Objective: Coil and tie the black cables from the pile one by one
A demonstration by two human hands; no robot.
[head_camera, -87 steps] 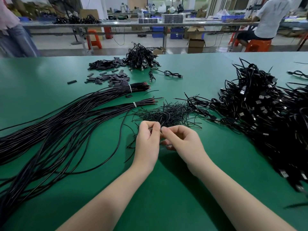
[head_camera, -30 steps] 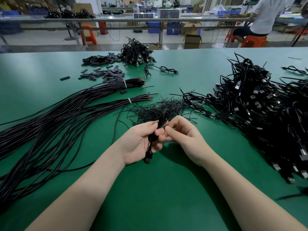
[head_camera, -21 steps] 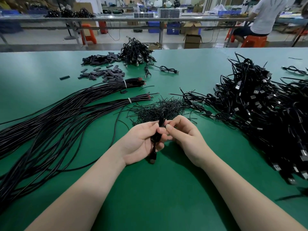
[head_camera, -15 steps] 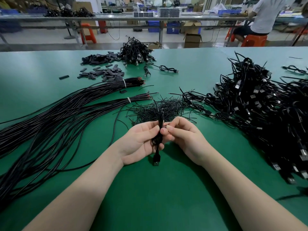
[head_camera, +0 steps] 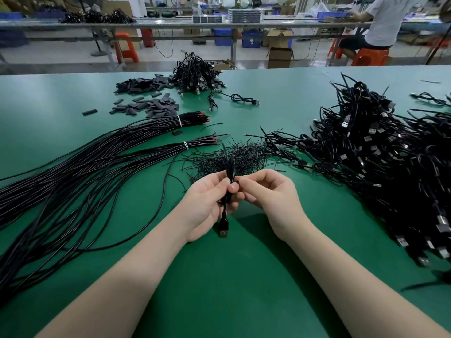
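Observation:
My left hand (head_camera: 207,203) grips a coiled black cable (head_camera: 230,170) upright over the green table (head_camera: 244,276), its USB plug (head_camera: 223,229) hanging below my palm. My right hand (head_camera: 271,198) pinches something thin at the coil's middle; the tie itself is too small to see. A heap of short black twist ties (head_camera: 234,157) lies just beyond my hands. Long straight black cables (head_camera: 73,176) fan out to the left in two banded bundles. A large pile of tangled USB cables (head_camera: 390,162) fills the right.
Far across the table sit a small pile of coiled cables (head_camera: 195,74), one loose cable (head_camera: 241,98) and scattered dark sleeve pieces (head_camera: 148,106). Beyond the table's far edge are another workbench, orange stools and a seated person (head_camera: 385,23).
The coil has been turned upright in my left hand and its plug now hangs lower. My right fingers have stayed pinched at the coil's middle, twisting there.

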